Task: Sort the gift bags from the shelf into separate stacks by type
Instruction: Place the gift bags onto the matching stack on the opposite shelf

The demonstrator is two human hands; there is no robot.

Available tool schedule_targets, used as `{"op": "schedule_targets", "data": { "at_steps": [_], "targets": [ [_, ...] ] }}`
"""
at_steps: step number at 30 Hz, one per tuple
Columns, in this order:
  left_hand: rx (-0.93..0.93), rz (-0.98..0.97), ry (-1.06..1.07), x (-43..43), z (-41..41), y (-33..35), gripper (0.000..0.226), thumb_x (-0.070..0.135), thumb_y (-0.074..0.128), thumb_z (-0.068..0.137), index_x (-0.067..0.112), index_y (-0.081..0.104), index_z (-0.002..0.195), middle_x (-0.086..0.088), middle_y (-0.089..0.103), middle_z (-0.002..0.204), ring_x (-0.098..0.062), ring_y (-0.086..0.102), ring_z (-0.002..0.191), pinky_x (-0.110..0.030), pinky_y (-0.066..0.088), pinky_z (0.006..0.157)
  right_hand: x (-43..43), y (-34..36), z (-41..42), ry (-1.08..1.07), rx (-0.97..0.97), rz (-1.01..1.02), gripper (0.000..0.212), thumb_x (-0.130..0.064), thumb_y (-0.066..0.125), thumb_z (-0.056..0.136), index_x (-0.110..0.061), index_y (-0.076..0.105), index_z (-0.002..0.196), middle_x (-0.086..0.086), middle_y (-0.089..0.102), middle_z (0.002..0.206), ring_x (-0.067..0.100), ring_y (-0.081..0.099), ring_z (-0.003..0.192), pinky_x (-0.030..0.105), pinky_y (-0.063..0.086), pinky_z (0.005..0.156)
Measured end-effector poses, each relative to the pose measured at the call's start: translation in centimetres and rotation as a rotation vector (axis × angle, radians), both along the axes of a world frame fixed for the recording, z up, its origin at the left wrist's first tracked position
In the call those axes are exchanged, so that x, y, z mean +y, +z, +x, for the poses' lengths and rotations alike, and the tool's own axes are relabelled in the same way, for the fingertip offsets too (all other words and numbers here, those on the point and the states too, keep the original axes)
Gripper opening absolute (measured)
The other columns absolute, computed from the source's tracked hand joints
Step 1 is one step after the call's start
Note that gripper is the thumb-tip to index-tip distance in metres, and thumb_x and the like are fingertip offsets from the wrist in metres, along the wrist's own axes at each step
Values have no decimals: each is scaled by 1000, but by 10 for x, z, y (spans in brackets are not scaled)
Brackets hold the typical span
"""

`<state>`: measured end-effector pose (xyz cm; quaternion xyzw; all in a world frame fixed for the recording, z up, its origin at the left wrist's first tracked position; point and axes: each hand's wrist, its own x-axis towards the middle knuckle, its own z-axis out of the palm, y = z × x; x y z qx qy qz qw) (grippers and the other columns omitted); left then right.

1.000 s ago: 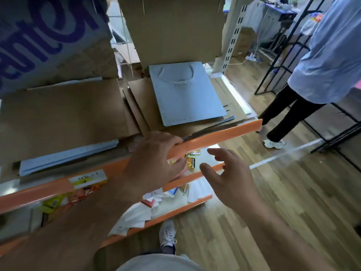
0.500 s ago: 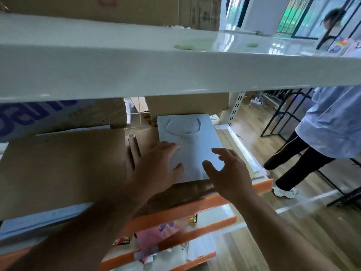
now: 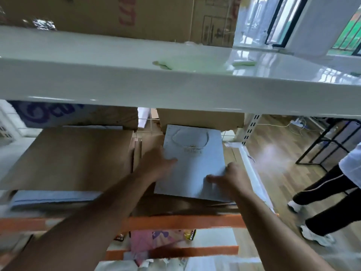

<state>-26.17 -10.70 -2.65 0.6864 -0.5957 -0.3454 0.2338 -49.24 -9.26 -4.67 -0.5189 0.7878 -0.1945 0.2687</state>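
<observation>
Up from the orange shelf edge (image 3: 175,222) and onto the brown pile (image 3: 175,204), both hands now reach the pale blue gift bag (image 3: 193,163) lying on top. The left hand (image 3: 156,165) lies flat on its left side and the right hand (image 3: 232,177) pinches its right edge. Looks ready to lift.

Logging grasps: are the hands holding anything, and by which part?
The right hand pinches the pale blue gift bag at its lower right edge, thumb on top. The left hand touches its left edge.
</observation>
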Motion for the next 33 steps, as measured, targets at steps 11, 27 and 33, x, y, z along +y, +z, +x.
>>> {"op": "schedule_targets", "data": {
  "at_steps": [11, 27, 33],
  "targets": [
    [573, 198, 459, 21, -22, 7, 8, 10, 64, 82, 4, 67, 85, -12, 72, 97, -27, 66, 91, -40, 54, 85, 1, 1, -55, -144, -757, -48, 22, 1, 81, 75, 0, 69, 93, 19, 73, 95, 34, 68, 80, 37, 57, 63],
    [907, -108, 595, 135, 29, 7, 53, -10, 52, 80, 19, 64, 123, -13, 75, 109, -35, 72, 100, -56, 56, 91, 35, 21, -15, 123, -1082, -65, 12, 3, 58, 91, -3, 66, 99, 14, 70, 85, 30, 67, 69, 37, 56, 51],
    [933, -261, 775, 200, 80, 11, 68, -22, 47, 85, 23, 57, 134, -15, 73, 116, -37, 69, 106, -53, 52, 98, 59, 28, 46, 243, -1130, -8, 19, 4, 60, 90, -12, 69, 95, 10, 74, 91, 26, 73, 72, 38, 58, 55]
  ]
}}
